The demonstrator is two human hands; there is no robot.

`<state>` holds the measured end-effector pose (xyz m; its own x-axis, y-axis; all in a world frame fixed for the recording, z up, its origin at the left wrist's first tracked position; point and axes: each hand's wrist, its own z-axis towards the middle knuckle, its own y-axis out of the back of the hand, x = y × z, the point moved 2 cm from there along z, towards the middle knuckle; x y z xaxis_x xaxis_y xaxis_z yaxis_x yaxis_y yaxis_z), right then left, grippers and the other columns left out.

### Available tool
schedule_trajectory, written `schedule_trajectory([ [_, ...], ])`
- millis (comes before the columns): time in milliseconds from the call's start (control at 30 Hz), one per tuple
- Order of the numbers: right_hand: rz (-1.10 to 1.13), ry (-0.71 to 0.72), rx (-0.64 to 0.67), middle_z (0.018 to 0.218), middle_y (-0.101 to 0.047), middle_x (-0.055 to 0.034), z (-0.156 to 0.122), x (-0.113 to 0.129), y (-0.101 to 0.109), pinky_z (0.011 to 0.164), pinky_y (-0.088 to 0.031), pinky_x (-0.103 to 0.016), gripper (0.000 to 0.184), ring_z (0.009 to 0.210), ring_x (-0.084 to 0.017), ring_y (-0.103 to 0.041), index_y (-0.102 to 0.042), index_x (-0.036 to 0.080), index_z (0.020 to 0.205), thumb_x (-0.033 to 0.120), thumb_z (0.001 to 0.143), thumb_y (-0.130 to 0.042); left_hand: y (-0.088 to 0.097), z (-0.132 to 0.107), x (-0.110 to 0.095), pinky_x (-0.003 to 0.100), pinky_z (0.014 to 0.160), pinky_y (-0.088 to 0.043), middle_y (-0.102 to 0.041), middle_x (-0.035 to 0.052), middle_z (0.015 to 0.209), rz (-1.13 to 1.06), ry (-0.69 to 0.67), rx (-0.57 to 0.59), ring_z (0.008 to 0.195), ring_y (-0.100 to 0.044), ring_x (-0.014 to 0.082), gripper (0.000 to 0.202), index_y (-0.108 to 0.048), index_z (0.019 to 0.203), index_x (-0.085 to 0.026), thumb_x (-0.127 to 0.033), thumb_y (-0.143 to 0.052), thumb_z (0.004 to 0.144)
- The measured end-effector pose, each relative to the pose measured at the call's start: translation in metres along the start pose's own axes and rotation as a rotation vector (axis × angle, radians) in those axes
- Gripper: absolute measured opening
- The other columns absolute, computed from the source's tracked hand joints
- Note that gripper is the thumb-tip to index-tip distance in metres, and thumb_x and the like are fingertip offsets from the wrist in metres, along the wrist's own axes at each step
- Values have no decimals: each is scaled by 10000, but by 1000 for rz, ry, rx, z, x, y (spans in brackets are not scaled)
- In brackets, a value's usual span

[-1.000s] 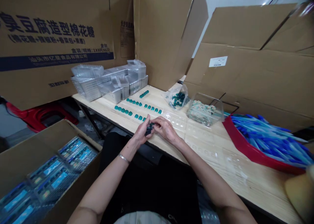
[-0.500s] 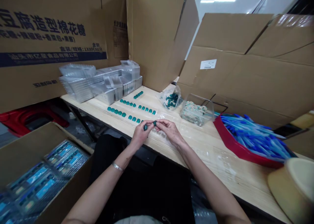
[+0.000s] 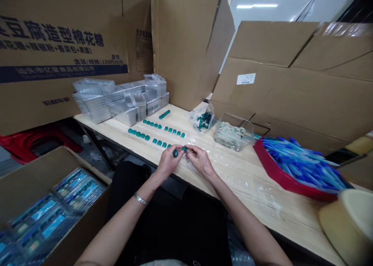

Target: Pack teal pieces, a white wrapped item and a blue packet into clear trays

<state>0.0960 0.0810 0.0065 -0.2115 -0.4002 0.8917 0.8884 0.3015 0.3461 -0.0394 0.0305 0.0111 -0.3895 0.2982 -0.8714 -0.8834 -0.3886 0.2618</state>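
Note:
My left hand [image 3: 167, 162] is closed around small teal pieces [image 3: 175, 153] near the front edge of the wooden table [image 3: 271, 204]. My right hand [image 3: 199, 159] pinches one teal piece [image 3: 184, 149] between thumb and fingertips, right beside the left hand. Both hands hover over a clear plastic tray [image 3: 204, 143]. Rows of teal pieces [image 3: 159, 133] sit in trays just beyond the hands.
Stacked clear trays [image 3: 116, 99] stand at the back left. A bag of teal pieces [image 3: 204, 119], a clear tub [image 3: 234, 132] and a red bin of blue pens [image 3: 303, 165] lie to the right. A carton of blue packs [image 3: 52, 211] sits at lower left. Cardboard boxes surround the table.
The hands have separated slightly from a joined clump; the right hand now pinches a single teal piece. The view has shifted a little to the right.

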Motion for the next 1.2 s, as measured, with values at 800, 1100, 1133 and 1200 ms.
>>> schedule_trajectory([
  [800, -774, 471, 72, 1119, -597, -178, -23, 19, 0, 930, -451, -471, 400, 1064, -276, -547, -466, 100, 1260, 161, 878, -365, -5, -8, -5, 330, 828, -439, -663, 71, 903, 99, -147, 59, 855, -597, 207, 161, -641, 911, -215, -192, -534, 794],
  [1100, -293, 85, 94, 883, -685, -80, -17, 13, 11, 774, -523, -345, 334, 783, -181, -654, -578, 142, 1142, 228, 865, -411, -8, -16, -3, 323, 834, -440, -638, 92, 959, 268, -228, 137, 905, -590, 204, 214, -600, 1007, -200, -207, -449, 855],
  [1133, -195, 15, 102, 757, -682, -47, -15, 13, 13, 712, -529, -315, 316, 677, -159, -648, -608, 149, 1094, 276, 872, -423, -8, -16, -3, 320, 835, -441, -638, 90, 960, 265, -227, 138, 906, -590, 202, 217, -601, 1011, -205, -205, -451, 854],
  [1200, -46, -73, 112, 618, -647, -10, -13, 13, 17, 647, -517, -277, 315, 583, -136, -621, -655, 154, 1002, 359, 863, -461, -9, -17, -4, 318, 842, -441, -640, 84, 962, 223, -215, 134, 910, -591, 200, 215, -610, 1007, -216, -200, -474, 842],
])
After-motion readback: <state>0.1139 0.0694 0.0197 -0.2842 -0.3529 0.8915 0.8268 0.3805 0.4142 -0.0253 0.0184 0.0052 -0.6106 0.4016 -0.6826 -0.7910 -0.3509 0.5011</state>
